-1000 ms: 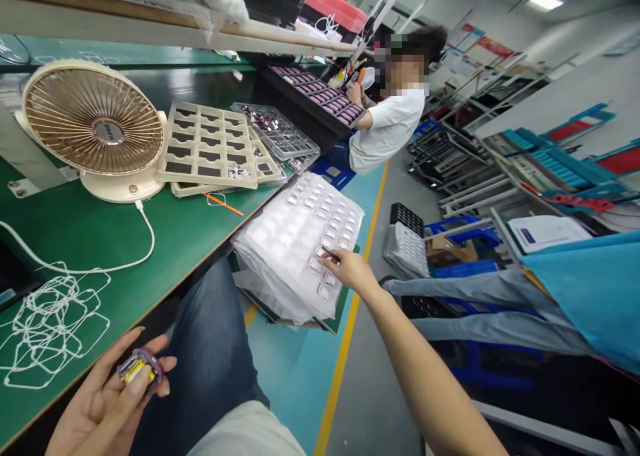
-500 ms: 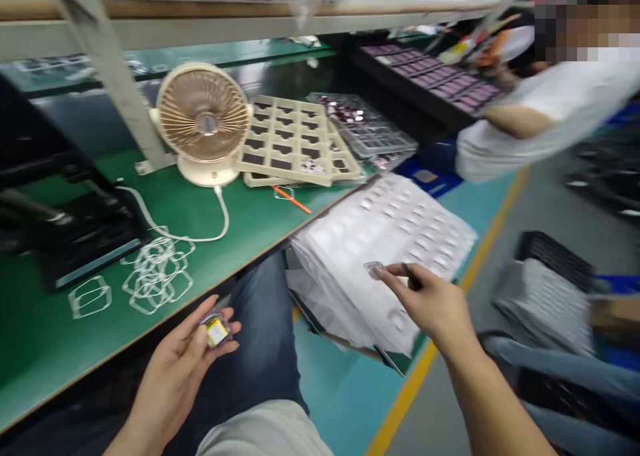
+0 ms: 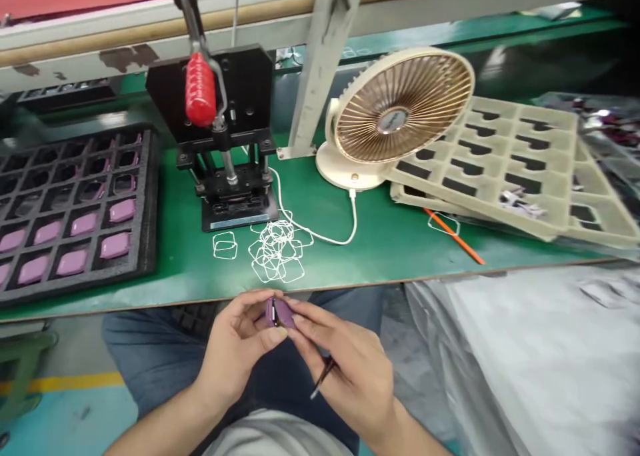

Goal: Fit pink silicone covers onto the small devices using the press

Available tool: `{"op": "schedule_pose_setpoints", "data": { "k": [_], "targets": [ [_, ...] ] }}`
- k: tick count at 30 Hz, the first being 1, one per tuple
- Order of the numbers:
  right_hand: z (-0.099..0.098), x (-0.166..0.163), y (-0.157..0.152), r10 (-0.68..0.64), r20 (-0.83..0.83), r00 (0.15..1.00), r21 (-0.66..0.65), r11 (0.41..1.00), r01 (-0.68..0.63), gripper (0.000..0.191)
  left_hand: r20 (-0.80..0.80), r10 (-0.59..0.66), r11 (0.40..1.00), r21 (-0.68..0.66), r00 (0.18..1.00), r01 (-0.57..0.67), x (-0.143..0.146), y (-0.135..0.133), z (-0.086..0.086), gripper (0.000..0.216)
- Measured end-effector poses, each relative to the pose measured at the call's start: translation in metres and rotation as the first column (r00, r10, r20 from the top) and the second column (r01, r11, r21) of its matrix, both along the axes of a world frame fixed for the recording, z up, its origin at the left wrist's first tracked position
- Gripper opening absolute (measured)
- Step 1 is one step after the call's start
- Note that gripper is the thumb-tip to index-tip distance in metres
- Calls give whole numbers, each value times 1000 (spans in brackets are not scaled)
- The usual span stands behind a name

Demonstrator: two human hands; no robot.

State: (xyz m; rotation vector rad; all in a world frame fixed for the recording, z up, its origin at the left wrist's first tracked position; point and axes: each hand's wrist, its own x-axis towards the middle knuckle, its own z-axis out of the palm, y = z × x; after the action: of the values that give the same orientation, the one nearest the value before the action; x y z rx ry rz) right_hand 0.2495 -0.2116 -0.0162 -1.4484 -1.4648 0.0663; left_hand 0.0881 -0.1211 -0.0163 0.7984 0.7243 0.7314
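Note:
My left hand (image 3: 233,349) is closed on a small purple device housing (image 3: 271,312) above my lap, just in front of the table edge. A dark gap shows between the housing and a second purple piece, a back cover (image 3: 285,313), tilted against its right side. The fingertips of my right hand (image 3: 350,363) grip this cover. Tucked in the right palm is a thin, dark, pointed tool (image 3: 324,376) that looks like tweezers, its tip pointing down and left. The inside of the housing is mostly hidden.
Beyond my hands lies a pile of white ring gaskets (image 3: 277,248). Behind it stands a black toggle press (image 3: 235,176) with a red handle (image 3: 201,91). A foam tray (image 3: 143,243) of purple housings is left; a fan (image 3: 395,119), cream trays (image 3: 530,209) and an orange stick (image 3: 463,244) are right.
The view has swung left. My right hand has left the white sheet tray and joined my left hand at the housing. The housing has turned, so its yellow-and-white inside no longer shows.

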Motion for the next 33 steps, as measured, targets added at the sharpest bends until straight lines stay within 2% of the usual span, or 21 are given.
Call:
{"op": "schedule_pose_setpoints", "data": {
  "k": [4, 11, 17, 21, 25, 30, 33],
  "targets": [
    [-4, 0, 2, 109, 15, 994, -40, 993, -108, 26, 42, 32, 999, 34, 999, -33, -3, 4, -5, 45],
    [-9, 5, 2, 109, -6, 994, -93, 990, -109, 22, 91, 1, 993, 120, 996, -12, -2, 7, -13, 48],
    [-3, 11, 4, 141, 40, 989, -60, 989, -139, 20, 103, -10, 985, 172, 995, -8, -7, 8, -12, 50],
    [0, 15, 5, 173, 88, 981, -82, 983, -166, 23, 84, -17, 986, 169, 996, 3, -9, 9, -12, 50],
    [-8, 12, 1, 224, 154, 962, -87, 973, -213, 33, 84, 2, 987, 158, 996, -15, -9, 10, -13, 50],
    [-24, -4, -2, 180, 190, 965, -156, 976, -151, 53, 57, 39, 983, 176, 998, -49, -8, 5, -15, 43],
    [-25, -10, 3, 145, 169, 975, -123, 984, -125, 51, -43, 97, 986, 141, 994, -90, -8, 0, -13, 41]
  ]
}}
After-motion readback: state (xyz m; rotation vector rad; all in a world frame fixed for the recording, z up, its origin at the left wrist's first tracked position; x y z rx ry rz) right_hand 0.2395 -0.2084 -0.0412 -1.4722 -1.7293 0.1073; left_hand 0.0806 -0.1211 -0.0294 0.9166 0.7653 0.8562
